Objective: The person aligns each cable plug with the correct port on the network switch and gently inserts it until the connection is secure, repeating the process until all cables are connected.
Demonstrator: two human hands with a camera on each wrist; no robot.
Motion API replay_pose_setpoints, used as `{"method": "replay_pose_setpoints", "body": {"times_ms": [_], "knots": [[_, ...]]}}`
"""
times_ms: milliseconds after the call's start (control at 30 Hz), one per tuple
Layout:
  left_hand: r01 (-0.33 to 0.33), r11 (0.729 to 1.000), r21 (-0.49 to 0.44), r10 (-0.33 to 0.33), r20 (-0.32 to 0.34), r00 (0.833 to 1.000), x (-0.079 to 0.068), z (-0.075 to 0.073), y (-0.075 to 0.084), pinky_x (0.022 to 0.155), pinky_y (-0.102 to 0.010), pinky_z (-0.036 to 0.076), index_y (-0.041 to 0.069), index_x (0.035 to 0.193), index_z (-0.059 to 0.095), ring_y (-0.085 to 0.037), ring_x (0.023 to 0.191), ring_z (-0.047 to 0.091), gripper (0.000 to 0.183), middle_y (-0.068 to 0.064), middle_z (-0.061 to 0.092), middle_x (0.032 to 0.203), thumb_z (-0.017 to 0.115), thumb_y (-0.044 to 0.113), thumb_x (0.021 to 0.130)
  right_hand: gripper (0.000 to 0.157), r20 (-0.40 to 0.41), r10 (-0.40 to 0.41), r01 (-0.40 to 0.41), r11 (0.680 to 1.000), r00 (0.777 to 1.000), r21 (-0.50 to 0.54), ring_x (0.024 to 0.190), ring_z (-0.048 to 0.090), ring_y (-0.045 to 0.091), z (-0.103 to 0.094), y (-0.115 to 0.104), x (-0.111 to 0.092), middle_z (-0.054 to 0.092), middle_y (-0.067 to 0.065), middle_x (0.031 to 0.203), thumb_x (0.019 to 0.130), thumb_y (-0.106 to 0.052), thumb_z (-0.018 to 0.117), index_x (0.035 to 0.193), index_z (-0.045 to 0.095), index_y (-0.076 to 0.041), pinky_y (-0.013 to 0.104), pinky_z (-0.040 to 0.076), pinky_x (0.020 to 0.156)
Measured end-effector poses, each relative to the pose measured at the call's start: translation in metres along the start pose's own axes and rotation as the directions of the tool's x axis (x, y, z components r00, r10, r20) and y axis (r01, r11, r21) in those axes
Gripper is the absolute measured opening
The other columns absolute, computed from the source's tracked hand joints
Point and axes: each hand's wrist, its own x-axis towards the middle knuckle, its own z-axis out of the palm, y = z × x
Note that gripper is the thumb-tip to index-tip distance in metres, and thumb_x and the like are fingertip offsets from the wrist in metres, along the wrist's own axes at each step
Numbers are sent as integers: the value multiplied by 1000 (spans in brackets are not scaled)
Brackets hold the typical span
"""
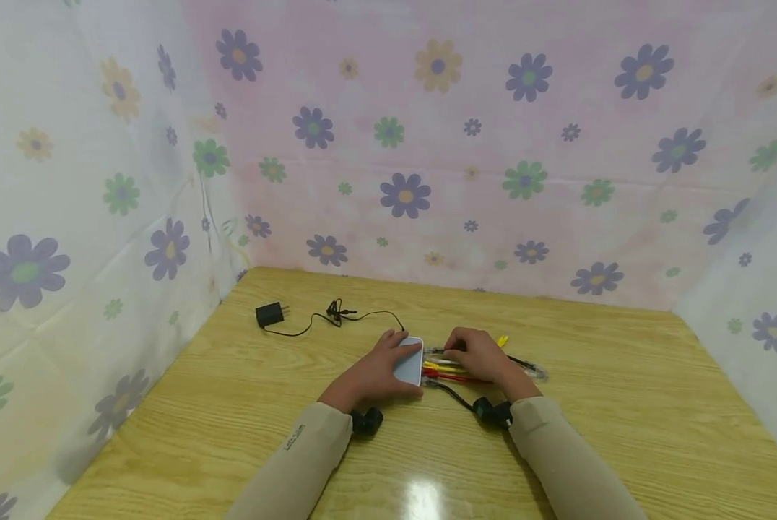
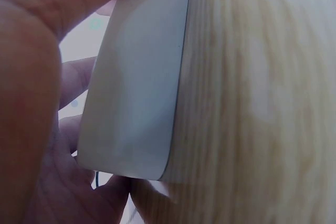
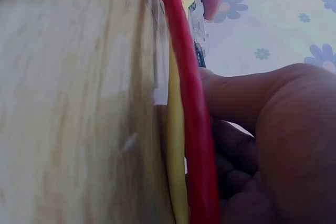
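A small white network switch (image 1: 409,367) lies on the table under my left hand (image 1: 380,370). That hand grips it, thumb along the near side and fingers along the far side; the left wrist view shows its smooth top (image 2: 136,82). At the port side, my right hand (image 1: 482,354) pinches a black network cable (image 1: 435,351) close to its clear plug. Below that hand, a red cable (image 3: 191,93) and a yellow cable (image 3: 176,150) run out from the ports. Another black cable (image 1: 453,393) leaves the nearest port. The right fingertips are partly hidden in the right wrist view.
A black power adapter (image 1: 270,313) lies at the back left, its thin cord (image 1: 307,328) tied in a bundle midway and running to the switch. Clear plugs (image 1: 536,371) and a yellow plug (image 1: 502,340) show beyond the right hand. Flowered cloth (image 1: 362,152) surrounds the wooden table.
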Motion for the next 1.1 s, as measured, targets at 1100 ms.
{"method": "replay_pose_setpoints", "body": {"times_ms": [1100], "knots": [[-4,1000,-11,4,1,1000,-2,-3,0,96,-48,43,29,150,39,-32,150,11,85,-2,21,161,77,52,77,8,46,8,-10,999,999,41,77,60,9,1,-7,7,68,-4,89,95,-18,63,92,70,-17,31,50,73]]}}
